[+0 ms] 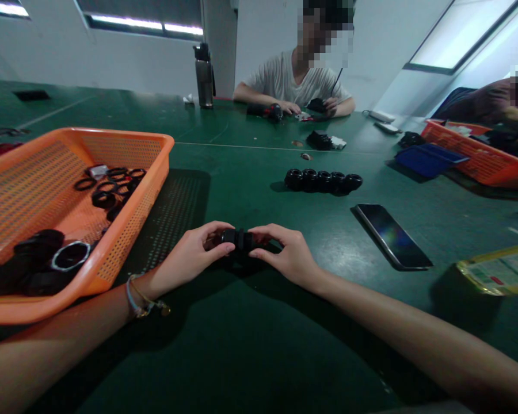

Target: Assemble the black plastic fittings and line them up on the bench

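Tabletop green, walls pale; left fingers and right fingers clamp a black fitting.

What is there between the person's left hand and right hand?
In the head view, a black part lies between the left hand and the right hand, held by both.

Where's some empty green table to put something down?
Bare table lies between the left orange basket and the row of black parts, and between the right hand and the phone. Far right is crowded: a blue tray sits beside another orange basket.
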Tool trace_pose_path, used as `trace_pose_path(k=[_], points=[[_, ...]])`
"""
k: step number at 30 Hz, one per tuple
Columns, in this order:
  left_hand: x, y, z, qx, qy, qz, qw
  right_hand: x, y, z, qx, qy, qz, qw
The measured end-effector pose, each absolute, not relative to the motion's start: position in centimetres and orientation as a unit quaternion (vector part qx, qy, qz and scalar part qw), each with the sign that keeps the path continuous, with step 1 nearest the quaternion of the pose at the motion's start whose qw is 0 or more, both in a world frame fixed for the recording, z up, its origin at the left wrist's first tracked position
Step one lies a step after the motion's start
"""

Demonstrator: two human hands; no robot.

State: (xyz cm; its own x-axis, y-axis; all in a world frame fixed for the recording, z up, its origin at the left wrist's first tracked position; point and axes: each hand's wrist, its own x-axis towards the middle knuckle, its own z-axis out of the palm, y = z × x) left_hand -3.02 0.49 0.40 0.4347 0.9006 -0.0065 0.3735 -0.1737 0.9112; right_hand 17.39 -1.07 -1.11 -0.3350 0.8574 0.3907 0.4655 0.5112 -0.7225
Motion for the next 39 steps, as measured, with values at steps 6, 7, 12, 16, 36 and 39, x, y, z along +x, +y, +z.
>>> trace_pose_path(k=[6, 7, 12, 16, 36, 39], points=[[-3.18, 0.55, 0.21, 0.716, 0.447, 0.288, 0.453, 17.36, -1.12, -1.01, -0.427, -0.777, 0.253, 0.388], [-3.21, 0.55, 0.18, 0.716, 0.446, 0.289, 0.453, 17.36, -1.13, -1.01, -0.425, -0.778, 0.253, 0.387], [-3.20, 0.53, 0.22, 0.711, 0.446, 0.291, 0.460, 17.40, -1.09, -1.12, -0.423, -0.780, 0.253, 0.386], [-3.12, 0.50, 0.32, 0.709, 0.448, 0.288, 0.462, 17.41, -1.02, -1.14, -0.421, -0.781, 0.252, 0.387], [-3.14, 0.60, 0.04, 0.710, 0.446, 0.288, 0.462, 17.32, -1.12, -1.07, -0.421, -0.768, 0.281, 0.392], [-3.13, 0.57, 0.11, 0.715, 0.447, 0.286, 0.455, 17.37, -1.13, -0.91, -0.416, -0.772, 0.288, 0.385]])
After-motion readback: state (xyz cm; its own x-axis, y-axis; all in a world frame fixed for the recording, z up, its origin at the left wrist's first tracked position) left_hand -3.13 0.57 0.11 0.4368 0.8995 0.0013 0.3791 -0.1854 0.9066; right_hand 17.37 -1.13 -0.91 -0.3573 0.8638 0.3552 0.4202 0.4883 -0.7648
